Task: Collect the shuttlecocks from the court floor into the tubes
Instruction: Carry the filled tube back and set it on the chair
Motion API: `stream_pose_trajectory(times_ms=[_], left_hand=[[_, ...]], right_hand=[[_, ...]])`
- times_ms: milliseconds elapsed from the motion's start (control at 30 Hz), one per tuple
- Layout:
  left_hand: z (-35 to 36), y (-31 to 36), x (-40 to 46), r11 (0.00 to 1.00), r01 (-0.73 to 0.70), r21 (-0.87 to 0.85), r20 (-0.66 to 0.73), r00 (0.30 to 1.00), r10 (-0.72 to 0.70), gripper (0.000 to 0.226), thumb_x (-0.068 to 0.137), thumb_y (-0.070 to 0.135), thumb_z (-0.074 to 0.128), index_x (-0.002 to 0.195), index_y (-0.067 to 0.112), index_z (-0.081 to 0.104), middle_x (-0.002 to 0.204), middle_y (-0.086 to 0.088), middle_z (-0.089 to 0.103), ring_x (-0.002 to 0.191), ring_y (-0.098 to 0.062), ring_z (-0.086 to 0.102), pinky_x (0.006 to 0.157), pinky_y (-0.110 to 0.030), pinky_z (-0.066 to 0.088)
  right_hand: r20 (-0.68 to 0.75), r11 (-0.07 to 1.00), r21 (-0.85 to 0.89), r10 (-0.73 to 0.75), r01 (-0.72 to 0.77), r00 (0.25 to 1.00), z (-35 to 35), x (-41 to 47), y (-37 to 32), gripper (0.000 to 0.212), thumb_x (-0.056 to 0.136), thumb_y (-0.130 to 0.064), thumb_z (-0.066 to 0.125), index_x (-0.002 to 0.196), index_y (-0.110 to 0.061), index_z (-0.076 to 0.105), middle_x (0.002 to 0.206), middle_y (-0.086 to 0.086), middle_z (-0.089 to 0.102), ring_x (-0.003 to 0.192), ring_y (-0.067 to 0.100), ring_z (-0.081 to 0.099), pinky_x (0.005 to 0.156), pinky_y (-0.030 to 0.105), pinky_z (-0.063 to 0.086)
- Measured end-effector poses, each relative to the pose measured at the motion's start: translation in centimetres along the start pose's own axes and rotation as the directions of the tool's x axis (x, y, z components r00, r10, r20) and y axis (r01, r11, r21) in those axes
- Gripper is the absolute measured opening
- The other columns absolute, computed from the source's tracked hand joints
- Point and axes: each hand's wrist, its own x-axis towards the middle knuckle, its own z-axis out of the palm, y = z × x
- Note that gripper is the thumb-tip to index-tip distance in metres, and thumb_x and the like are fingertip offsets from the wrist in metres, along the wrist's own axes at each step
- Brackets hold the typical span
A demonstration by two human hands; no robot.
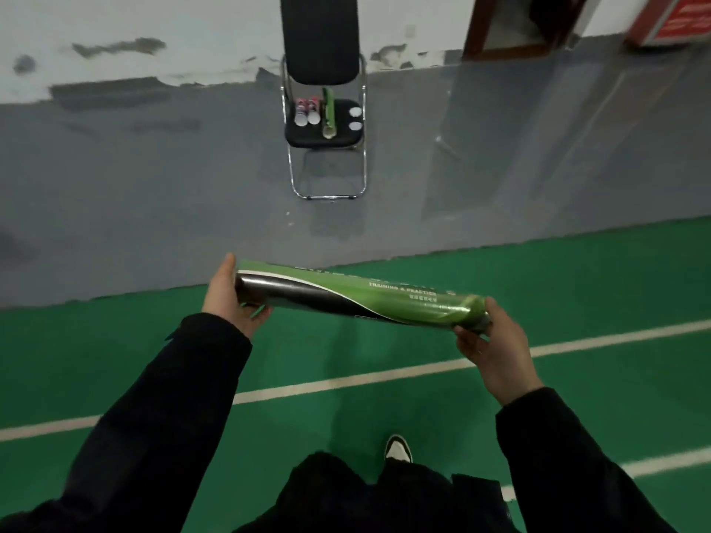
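Tube (361,300) held level across frame centre: my left hand (231,302) grips its left end, right hand (490,340) its right end. Chair (323,71) at top centre carries more tubes (328,111).

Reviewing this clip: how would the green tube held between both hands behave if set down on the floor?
The green tube is round and glossy, so it would probably roll and slip easily. It spans left hand to right hand without sagging, so it is likely stiff.

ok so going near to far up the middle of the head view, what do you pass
shoe → white court line → green tube held at both ends by the left hand and right hand → grey floor strip → chair with tubes on its seat → wall
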Motion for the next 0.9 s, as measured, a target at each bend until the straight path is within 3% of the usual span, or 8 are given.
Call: stream_pose_trajectory(times_ms=[133,233,333,467,633,767,833,900], left_hand=[[0.9,3.9,5.7,0.99,-0.053,-0.133,-0.161,0.986,0.032,0.024,0.105,0.03,0.052,0.115,0.017,0.069,0.109,-0.008,0.073,0.112,-0.03,0.064,0.082,-0.043,0.054],[0.2,6.8,10.9,0.958,-0.074,-0.277,-0.096,0.994,0.049,0.043,0.105,0.014,0.045,0.084,0.012,0.083,0.097,-0.007,0.081,0.097,-0.028,0.073,0.074,-0.038,0.065],[0.5,9.8,17.5,0.89,-0.082,-0.448,-0.024,0.997,0.08,0.031,0.092,0.012,0.054,0.088,0.009,0.085,0.11,-0.015,0.079,0.099,-0.027,0.078,0.089,-0.041,0.062],[4.0,15.8,26.8,0.876,-0.092,-0.474,-0.062,0.996,0.071,0.043,0.098,0.012,0.05,0.071,0.008,0.084,0.087,-0.011,0.081,0.08,-0.022,0.08,0.076,-0.038,0.064],[9.3,24.2,35.2,0.897,-0.075,-0.435,-0.096,0.995,0.037,0.033,0.109,0.023,0.039,0.098,0.012,0.068,0.088,-0.007,0.078,0.069,-0.017,0.078,0.058,-0.028,0.062],[16.6,28.6,40.6,0.824,-0.023,-0.566,0.045,0.997,0.058,0.082,0.085,0.08,0.054,0.123,0.01,0.073,0.123,-0.019,0.074,0.113,-0.033,0.073,0.102,-0.046,0.055],[21.9,29.5,43.0,0.849,0.036,-0.527,0.154,0.987,0.054,0.107,0.066,0.089,0.066,0.139,0.01,0.061,0.132,-0.019,0.07,0.121,-0.036,0.069,0.11,-0.053,0.048],[27.6,30.0,45.7,0.902,0.081,-0.424,0.231,0.973,0.021,0.104,0.065,0.079,0.077,0.142,0.013,0.057,0.134,-0.014,0.07,0.125,-0.034,0.067,0.111,-0.056,0.047]], right_hand=[[0.057,0.998,-0.047,0.036,-0.034,0.998,7.9,6.9,-3.6,0.025,0.102,-0.038,0.058,0.1,-0.018,0.072,0.072,-0.001,0.073,0.054,0.013,0.063,0.05,0.024,0.053],[0.095,0.992,-0.099,0.088,-0.078,0.992,14.0,13.0,-4.8,0.022,0.101,-0.037,0.059,0.099,-0.019,0.071,0.077,0.0,0.064,0.052,0.011,0.051,0.044,0.02,0.045],[0.122,0.984,-0.12,0.144,-0.13,0.982,20.9,19.3,-5.1,0.02,0.101,-0.037,0.06,0.098,-0.019,0.069,0.076,-0.002,0.06,0.049,0.009,0.05,0.041,0.02,0.044],[0.101,0.985,-0.098,0.153,-0.143,0.983,29.8,26.3,-6.4,0.024,0.105,-0.033,0.055,0.108,-0.012,0.068,0.081,0.003,0.062,0.045,0.007,0.054,0.041,0.021,0.049],[0.106,0.984,-0.087,0.165,-0.157,0.98,38.5,32.9,-10.8,0.029,0.105,-0.031,0.056,0.121,-0.009,0.066,0.087,0.006,0.064,0.05,0.008,0.056,0.046,0.022,0.052],[0.074,0.99,0.015,0.139,-0.141,0.987,43.7,38.8,-14.4,0.029,0.104,-0.032,0.057,0.116,-0.008,0.068,0.085,0.004,0.062,0.052,0.007,0.055,0.046,0.023,0.052],[0.05,0.984,0.073,0.157,-0.16,0.986,46.0,42.2,-16.1,0.032,0.104,-0.034,0.058,0.12,-0.008,0.068,0.09,0.004,0.061,0.054,0.007,0.054,0.048,0.024,0.051],[0.054,0.978,0.106,0.176,-0.181,0.983,48.0,46.3,-17.5,0.036,0.103,-0.035,0.059,0.125,-0.008,0.067,0.088,0.002,0.059,0.053,0.006,0.051,0.046,0.023,0.049]])
